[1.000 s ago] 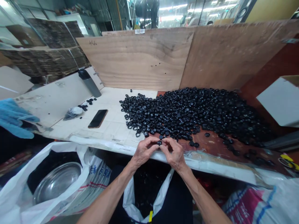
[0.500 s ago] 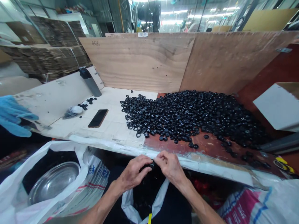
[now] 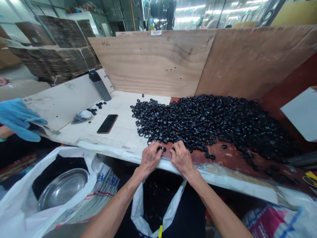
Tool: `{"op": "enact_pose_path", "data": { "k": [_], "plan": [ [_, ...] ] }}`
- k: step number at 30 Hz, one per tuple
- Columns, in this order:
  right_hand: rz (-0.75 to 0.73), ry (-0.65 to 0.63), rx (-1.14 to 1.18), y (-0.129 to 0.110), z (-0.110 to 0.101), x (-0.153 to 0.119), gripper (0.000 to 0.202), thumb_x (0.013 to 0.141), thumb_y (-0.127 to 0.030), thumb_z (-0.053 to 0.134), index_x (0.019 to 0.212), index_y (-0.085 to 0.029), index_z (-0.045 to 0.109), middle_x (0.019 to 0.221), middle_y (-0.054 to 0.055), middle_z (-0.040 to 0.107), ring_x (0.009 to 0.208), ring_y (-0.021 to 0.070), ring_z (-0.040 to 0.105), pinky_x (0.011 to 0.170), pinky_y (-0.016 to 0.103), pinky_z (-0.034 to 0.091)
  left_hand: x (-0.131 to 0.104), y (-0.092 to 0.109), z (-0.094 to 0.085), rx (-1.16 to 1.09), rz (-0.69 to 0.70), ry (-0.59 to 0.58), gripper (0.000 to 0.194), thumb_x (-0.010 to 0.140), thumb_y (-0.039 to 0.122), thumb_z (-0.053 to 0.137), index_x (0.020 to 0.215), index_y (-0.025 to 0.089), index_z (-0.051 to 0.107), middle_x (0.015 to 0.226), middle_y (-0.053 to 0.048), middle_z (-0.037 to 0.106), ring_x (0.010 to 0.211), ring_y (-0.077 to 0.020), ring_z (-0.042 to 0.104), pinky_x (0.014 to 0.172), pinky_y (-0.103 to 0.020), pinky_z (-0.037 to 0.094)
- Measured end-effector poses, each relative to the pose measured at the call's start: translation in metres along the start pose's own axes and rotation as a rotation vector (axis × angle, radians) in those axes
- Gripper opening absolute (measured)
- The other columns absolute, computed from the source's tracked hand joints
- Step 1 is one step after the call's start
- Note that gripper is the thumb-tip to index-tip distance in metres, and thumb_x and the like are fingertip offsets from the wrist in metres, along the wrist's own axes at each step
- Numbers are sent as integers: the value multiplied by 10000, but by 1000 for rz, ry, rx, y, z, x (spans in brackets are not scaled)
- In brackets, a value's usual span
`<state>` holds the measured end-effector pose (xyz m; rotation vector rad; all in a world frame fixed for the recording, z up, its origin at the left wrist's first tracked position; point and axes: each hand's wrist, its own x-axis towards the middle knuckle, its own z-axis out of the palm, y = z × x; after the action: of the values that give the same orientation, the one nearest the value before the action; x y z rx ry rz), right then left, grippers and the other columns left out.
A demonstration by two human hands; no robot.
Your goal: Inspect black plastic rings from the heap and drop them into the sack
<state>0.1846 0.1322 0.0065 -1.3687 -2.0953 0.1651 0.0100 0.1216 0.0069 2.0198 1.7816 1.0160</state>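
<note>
Left hand (image 3: 150,156) pinches glossy black ring (image 3: 162,149) above tabletop (image 3: 232,154), near padded white edge. Right hand (image 3: 182,158), fingers bent, grips small dark piece (image 3: 173,149), shape unclear. Beyond: heap (image 3: 198,119) of shiny black rounded parts. Below: limp white sack (image 3: 137,208), mouth open, dark contents.
</note>
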Motion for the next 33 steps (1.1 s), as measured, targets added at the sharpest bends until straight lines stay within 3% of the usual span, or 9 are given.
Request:
{"op": "enact_pose_path", "data": {
  "k": [6,11,13,17,22,25,28,31,33],
  "plan": [
    [64,-19,395,4,-14,4,148,887,-156,511,951,-176,643,916,54,608,697,151,602,656,262,506,1,6,-11,-186,-106,-86,118,860,300,633,875,231,727,746,9,725,640,-157,645,644,-271,475],
    [156,-18,544,2,-25,7,138,871,-179,533,875,-182,671,890,40,619,635,127,603,584,237,506,2,10,-12,-165,-145,50,148,887,287,591,904,215,720,854,-27,728,757,-183,667,725,-299,500],
    [158,-14,561,1,-25,7,131,866,-184,540,870,-181,670,885,41,623,634,127,602,572,233,504,0,10,-12,-170,-114,69,137,880,242,587,954,205,696,897,-30,695,745,-168,644,725,-292,507],
    [126,-1,590,0,-26,7,125,853,-180,554,898,-188,670,924,51,646,693,143,623,613,244,529,0,9,-9,-90,23,-61,258,804,196,667,1059,235,671,957,-25,634,767,-166,611,747,-294,513],
    [128,-10,632,4,-23,5,128,840,-183,579,930,-188,670,958,58,676,745,160,652,687,273,555,3,10,-4,-60,81,-78,143,804,188,666,943,220,675,882,-21,636,777,-177,608,761,-309,507],
    [204,-31,701,8,-18,3,158,846,-208,594,987,-192,663,948,54,704,750,168,675,680,279,564,1,14,-7,-227,-16,-78,108,812,225,667,916,194,662,788,-3,642,660,-141,588,678,-281,508],
    [265,-80,821,11,-15,2,174,849,-250,614,1008,-195,656,932,58,726,768,188,698,659,286,576,-1,19,-11,-527,-144,-110,232,836,256,656,1056,182,648,885,-27,700,711,-138,638,672,-262,539],
    [268,-113,920,11,-16,2,169,836,-275,636,985,-198,656,901,53,733,752,193,705,651,293,585,-1,22,-12,-680,-120,-111,361,836,258,662,1191,197,638,1071,-67,701,871,-169,674,762,-290,570],
    [269,-112,951,10,-17,1,173,832,-286,646,981,-199,652,879,45,731,739,189,703,652,292,586,-1,22,-11,-665,-69,-122,308,838,259,662,1139,200,684,1106,-77,691,922,-186,675,800,-310,574]
  ]
}}
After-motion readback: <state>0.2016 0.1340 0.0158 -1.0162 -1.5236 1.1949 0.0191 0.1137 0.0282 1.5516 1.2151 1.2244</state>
